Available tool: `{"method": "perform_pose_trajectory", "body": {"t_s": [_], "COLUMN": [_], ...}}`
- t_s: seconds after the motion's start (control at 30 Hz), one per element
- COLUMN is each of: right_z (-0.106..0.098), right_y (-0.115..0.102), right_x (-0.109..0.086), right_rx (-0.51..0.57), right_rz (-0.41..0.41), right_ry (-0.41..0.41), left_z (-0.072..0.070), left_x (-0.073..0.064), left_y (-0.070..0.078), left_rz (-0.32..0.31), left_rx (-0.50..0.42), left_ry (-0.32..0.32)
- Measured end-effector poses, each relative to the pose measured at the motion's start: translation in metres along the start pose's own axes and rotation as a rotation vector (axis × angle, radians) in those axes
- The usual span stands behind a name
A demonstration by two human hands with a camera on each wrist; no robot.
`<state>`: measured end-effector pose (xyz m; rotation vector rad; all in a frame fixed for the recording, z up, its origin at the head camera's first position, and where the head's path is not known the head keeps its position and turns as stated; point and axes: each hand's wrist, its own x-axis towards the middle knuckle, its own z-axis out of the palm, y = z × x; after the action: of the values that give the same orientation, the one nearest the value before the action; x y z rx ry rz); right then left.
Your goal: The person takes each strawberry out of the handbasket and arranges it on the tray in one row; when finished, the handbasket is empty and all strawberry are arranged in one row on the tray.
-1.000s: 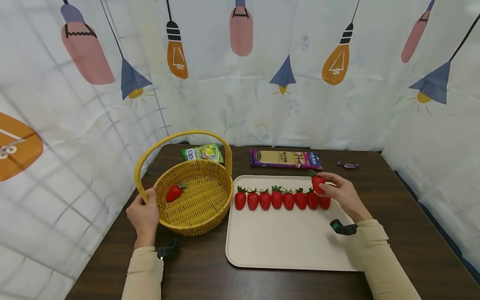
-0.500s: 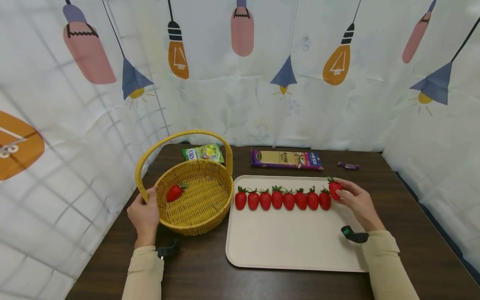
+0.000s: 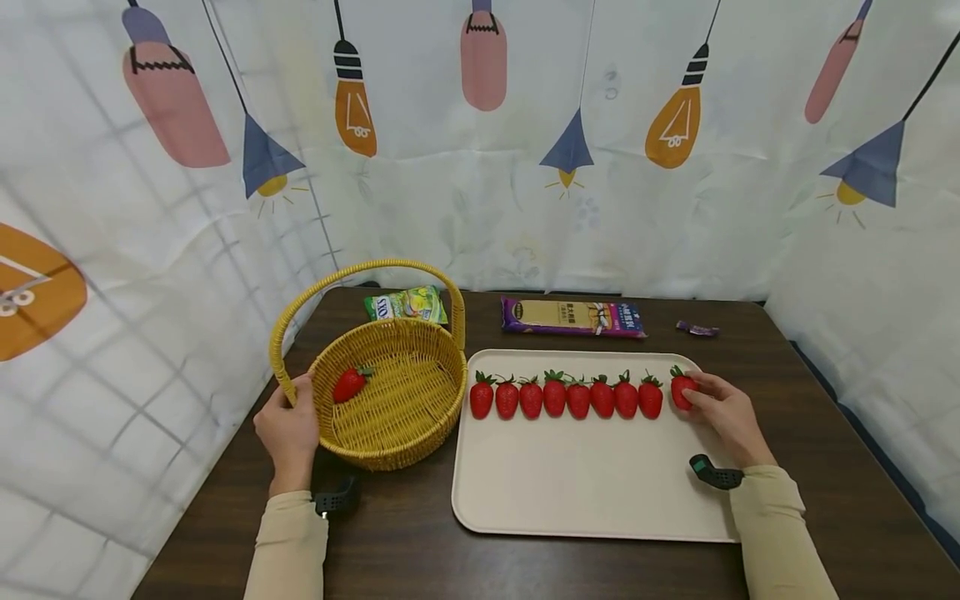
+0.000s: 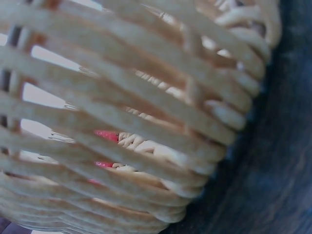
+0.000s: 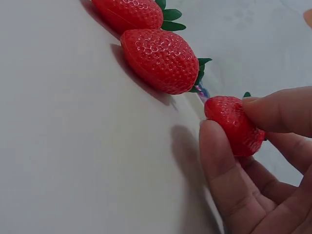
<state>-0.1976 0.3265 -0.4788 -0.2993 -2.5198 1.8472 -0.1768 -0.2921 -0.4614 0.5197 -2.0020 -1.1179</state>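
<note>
My left hand (image 3: 288,433) grips the yellow wicker basket (image 3: 393,454) at its left side, where the arched handle meets the rim. One strawberry (image 3: 348,385) lies inside the basket. In the left wrist view the woven wall (image 4: 146,107) fills most of the picture, and that hand is hidden. Between thumb and fingers my right hand (image 3: 726,417) pinches a strawberry (image 5: 231,122) over the upper right corner of the cream tray (image 3: 592,483). Its shadow falls on the tray in the right wrist view. Left of it, several strawberries (image 3: 577,402) stand in a row, leaves pointing away.
Behind the basket lies a green snack bag (image 3: 408,305). A purple noodle packet (image 3: 572,318) lies beyond the tray's far edge, with a small purple wrapped candy (image 3: 697,329) to its right. A patterned curtain (image 3: 480,208) closes off the back of the dark table (image 3: 405,533).
My right hand has carried the strawberry rightward and down, from above the row's right end to a spot beside it. My left hand and the basket stay put.
</note>
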Motion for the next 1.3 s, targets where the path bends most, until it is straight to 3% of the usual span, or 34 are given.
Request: {"method": "perform_pose_trajectory", "body": {"t_s": [0.23,0.57,0.93,1.3], "right_z": [0.0021,0.0010,0.0036,0.0052], "right_y": [0.0010,-0.0009,0.0004,-0.0003], "right_x": [0.0012,-0.0015,-0.0007,-0.0013], "right_rx": [-0.055,-0.174,-0.165,-0.162], "right_rz": [-0.034,-0.040,-0.049,-0.041], "right_ry": [-0.072,-0.087,-0.084,-0.115], "left_z": [0.0005,0.0001,0.0000,0.0001], "left_x": [0.0002,-0.0005,0.0006,0.0000], "left_y": [0.0006,0.0009,0.0002,0.0019], "left_rz": [-0.011,-0.027,0.001,-0.017], "left_rx": [0.000,0.013,0.006,0.009], "left_ry": [0.000,-0.015,-0.003,-0.007]}}
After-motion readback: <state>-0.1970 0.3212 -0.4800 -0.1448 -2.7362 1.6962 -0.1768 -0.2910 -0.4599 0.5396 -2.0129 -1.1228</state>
